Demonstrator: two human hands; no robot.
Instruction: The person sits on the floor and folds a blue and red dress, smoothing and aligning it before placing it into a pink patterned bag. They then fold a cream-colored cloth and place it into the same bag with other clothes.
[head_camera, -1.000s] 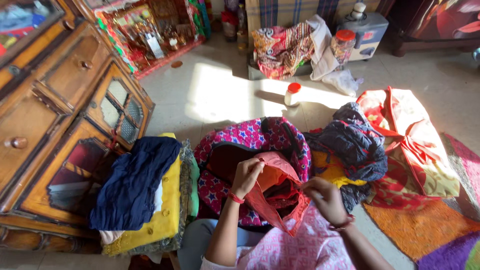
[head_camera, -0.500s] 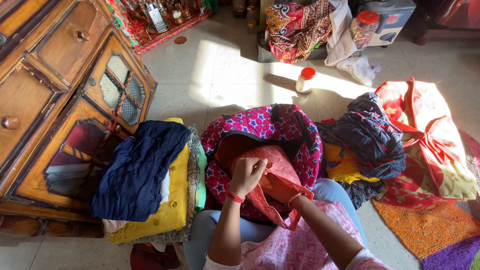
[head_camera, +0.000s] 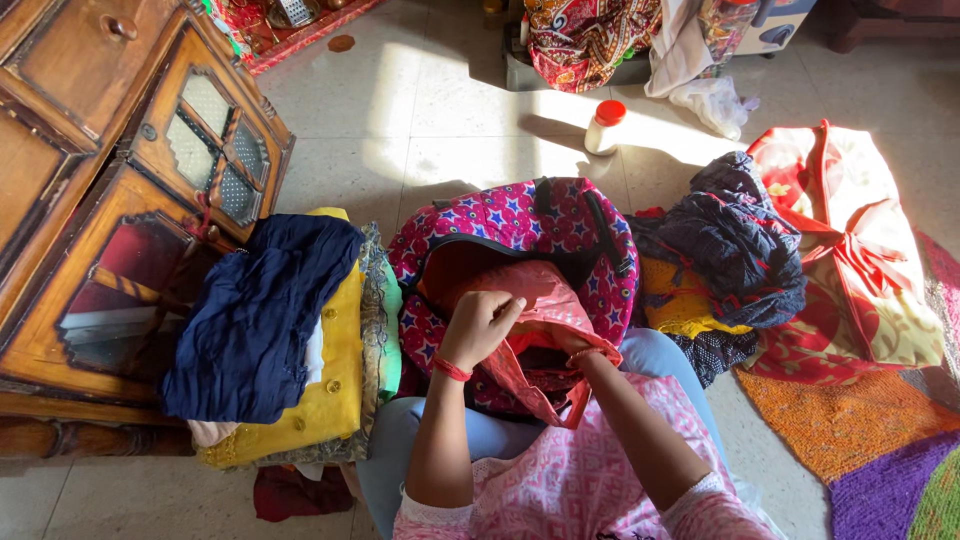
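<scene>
Since a second ago the right hand (head_camera: 560, 345) has gone from the bag's rim down inside the salmon-red cloth bag (head_camera: 530, 345), so only the wrist with its bangle shows now; whether that hand is clenched or loose in there I cannot tell. The left hand (head_camera: 482, 325) has stayed at the bag's near rim, fingers pinched on the cloth and holding the mouth open.

That bag sits in the opening of a pink star-patterned duffel (head_camera: 520, 235), which rests on the tiled floor against the person's knees. As for progress: the small bag is open and being reached into, and nothing has visibly come out of it or gone in (its contents are hidden in shadow). Toward the floor's left edge lies a stack of folded clothes (head_camera: 285, 350), navy over yellow, beside a wooden cabinet (head_camera: 110, 190). Toward the right edge lies a loose heap of dark garments (head_camera: 725, 245), unfolded, with a red zip cover (head_camera: 850, 240) beyond.
</scene>
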